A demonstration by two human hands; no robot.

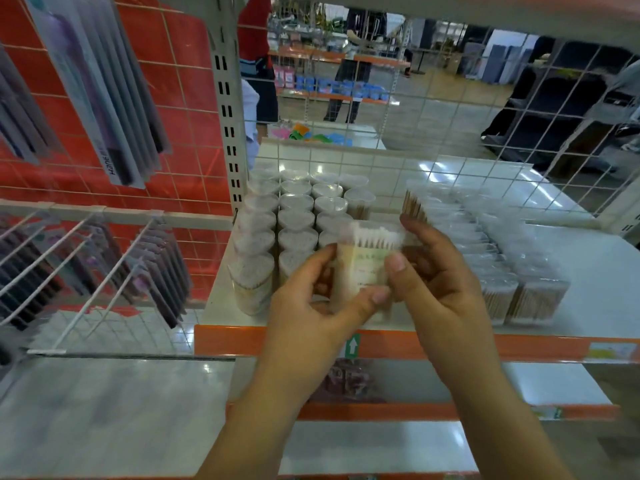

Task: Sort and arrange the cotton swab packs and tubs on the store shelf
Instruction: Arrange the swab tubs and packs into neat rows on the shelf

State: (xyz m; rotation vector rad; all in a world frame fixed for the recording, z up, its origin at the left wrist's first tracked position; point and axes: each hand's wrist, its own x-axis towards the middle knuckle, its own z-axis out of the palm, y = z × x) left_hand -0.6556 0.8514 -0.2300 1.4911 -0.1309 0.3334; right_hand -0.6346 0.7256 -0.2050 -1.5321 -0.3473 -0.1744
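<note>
both hands pinch one swab pack above the shelf front: left hand at its 7 o'clock, right hand at 3. tubs stand at 10 o'clock, stacked packs at 3.

You're holding a clear plastic pack of wooden-stick cotton swabs between your left hand and right hand, above the front edge of the white metal shelf with an orange lip. Clear heart-shaped tubs of cotton swabs are standing in rows on the shelf's left part, just behind and left of the pack. Clear flat packs of cotton swabs are standing in rows on the right part. A white wire grid panel is standing behind both groups. Hanging carded packs are sitting left of the shelf, on a red grid wall.
</note>
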